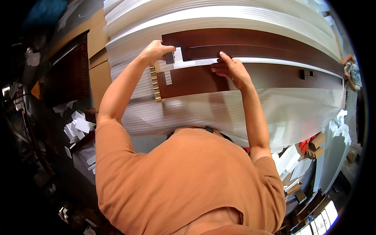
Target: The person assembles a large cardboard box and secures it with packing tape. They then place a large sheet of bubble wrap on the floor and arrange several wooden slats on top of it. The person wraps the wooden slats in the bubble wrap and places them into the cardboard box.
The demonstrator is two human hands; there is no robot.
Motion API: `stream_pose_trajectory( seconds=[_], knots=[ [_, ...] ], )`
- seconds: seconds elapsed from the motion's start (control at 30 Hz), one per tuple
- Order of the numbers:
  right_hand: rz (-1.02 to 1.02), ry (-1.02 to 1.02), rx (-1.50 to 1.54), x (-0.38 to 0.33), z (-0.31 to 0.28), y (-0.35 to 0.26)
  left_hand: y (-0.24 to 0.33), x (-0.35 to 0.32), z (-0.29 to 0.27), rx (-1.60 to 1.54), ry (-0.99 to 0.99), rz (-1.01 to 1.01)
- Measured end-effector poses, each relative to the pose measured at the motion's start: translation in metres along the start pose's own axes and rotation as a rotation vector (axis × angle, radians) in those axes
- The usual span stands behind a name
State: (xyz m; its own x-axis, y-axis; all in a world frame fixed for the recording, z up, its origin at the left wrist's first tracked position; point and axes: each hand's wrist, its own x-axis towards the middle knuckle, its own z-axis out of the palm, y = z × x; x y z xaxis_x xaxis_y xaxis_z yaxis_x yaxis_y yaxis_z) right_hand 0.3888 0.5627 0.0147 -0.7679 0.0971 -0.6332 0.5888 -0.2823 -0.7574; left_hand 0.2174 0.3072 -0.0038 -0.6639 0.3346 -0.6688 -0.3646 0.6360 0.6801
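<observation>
Two long dark brown wooden boards lie side by side, crosswise in front of me. The far board (250, 43) has a notch cut in its left end. My left hand (156, 51) is closed on that end, with the thumb beside the notch; the fingertips are partly hidden. A small grey piece (169, 58) shows just below the thumb. The near board (196, 80) also has a cutout at its left end, next to a gold-coloured ribbed strip (155, 84). Over the gap between the boards, my right hand (235, 72) has its thumb and fingers apart, holding nothing.
White foam sheeting (250, 105) lies under the boards. A small dark block (308, 74) sits on the near board's right part. Cardboard (98, 35) stands at the left. White scraps (80, 125) and small boxes (315, 145) lie around. Another person (352, 72) is at the far right.
</observation>
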Motion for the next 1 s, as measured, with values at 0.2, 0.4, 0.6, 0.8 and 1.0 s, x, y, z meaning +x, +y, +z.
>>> stream_pose_trajectory(
  seconds=[0.2,0.4,0.6,0.8,1.0],
  knots=[
    [-0.078,-0.017,-0.252,-0.012,0.022,0.033,-0.042,0.019,-0.004,0.049,-0.026,-0.040],
    [-0.160,0.157,-0.294,-0.005,0.021,0.068,-0.056,0.018,-0.010,0.158,0.002,-0.038],
    [-0.204,0.219,-0.283,0.003,0.029,0.073,-0.060,0.011,-0.010,0.330,0.103,-0.033],
    [-0.247,0.246,-0.241,0.005,0.027,0.078,-0.051,0.001,-0.007,0.358,0.086,-0.129],
    [-0.252,0.243,-0.242,0.007,0.027,0.078,-0.062,0.004,-0.010,0.365,0.117,-0.113]
  ],
)
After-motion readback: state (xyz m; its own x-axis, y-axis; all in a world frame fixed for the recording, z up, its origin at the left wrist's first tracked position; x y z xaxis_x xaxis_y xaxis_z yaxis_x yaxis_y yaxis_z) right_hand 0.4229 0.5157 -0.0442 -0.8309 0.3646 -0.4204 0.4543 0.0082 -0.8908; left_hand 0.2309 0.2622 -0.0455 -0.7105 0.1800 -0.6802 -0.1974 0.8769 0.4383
